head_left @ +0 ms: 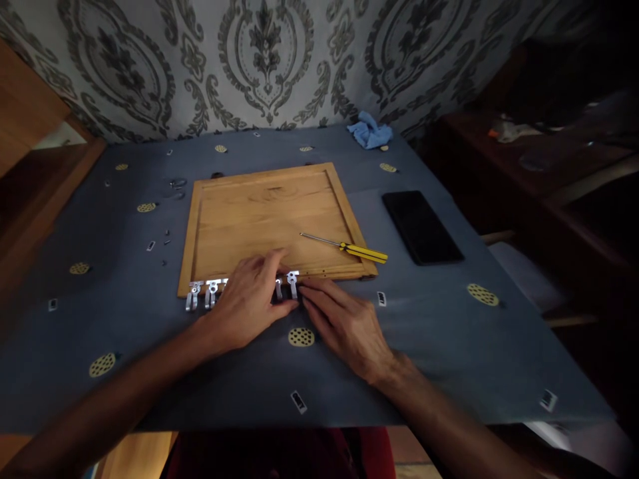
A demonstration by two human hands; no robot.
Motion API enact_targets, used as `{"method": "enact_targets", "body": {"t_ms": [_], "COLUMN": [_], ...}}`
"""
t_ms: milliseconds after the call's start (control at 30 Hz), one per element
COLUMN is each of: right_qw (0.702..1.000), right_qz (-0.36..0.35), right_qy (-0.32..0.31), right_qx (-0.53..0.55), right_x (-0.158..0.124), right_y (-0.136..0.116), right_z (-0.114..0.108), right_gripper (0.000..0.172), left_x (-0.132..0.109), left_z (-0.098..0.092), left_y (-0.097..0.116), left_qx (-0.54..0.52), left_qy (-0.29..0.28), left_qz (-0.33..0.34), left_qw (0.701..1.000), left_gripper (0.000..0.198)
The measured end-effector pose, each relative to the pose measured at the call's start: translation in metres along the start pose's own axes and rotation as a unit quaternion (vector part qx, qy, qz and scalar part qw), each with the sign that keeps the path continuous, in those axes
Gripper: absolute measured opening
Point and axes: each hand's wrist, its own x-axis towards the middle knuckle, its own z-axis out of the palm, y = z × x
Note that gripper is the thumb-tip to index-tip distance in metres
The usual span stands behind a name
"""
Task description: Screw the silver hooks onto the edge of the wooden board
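Observation:
A framed wooden panel (pixel 259 213) lies flat on the cloth-covered table. Along its near edge sits a silvery metal hook rail (pixel 212 287) with several hooks, its middle covered by my left hand (pixel 249 299). That hand is closed round the rail, thumb on the near side and fingers reaching over the panel's edge. My right hand (pixel 347 326) has its fingers pressed together, tips at the rail's right end beside the last hook; just what they pinch is partly hidden. On the panel's right side rests a screwdriver (pixel 362 252) with a yellow and black handle, its shaft pointing left.
A black phone (pixel 422 226) lies right of the panel. Near the wall is a crumpled blue cloth (pixel 369 131). Left of the panel are several small screws (pixel 167 241) and a clear object (pixel 176 188). A wooden cabinet (pixel 44 153) stands at the left; dark furniture is at the right.

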Motion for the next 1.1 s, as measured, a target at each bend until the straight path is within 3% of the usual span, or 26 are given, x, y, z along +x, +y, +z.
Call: {"method": "enact_targets", "body": {"t_ms": [400,700,1100], "right_qw": [0.998,0.995,0.994], "right_qz": [-0.005,-0.011,-0.015], "right_qy": [-0.021,-0.049,-0.057], "right_qx": [-0.064,-0.081,-0.092], "right_x": [0.0008,0.0005,-0.0008], "right_y": [-0.0031,-0.0028,-0.0019], "right_z": [-0.0004,-0.0009,0.0016], "right_gripper": [0.034,0.034,0.037], "left_x": [-0.002,-0.0023,-0.003], "left_z": [0.0052,0.0043,0.0069], "left_y": [0.0,0.0029,0.0019], "left_qx": [0.005,0.0,-0.012], "left_qy": [0.027,0.025,0.034], "left_qz": [0.007,-0.008,-0.005], "left_qw": [1.0,1.0,0.999], "left_gripper": [0.073,0.057,0.055]}}
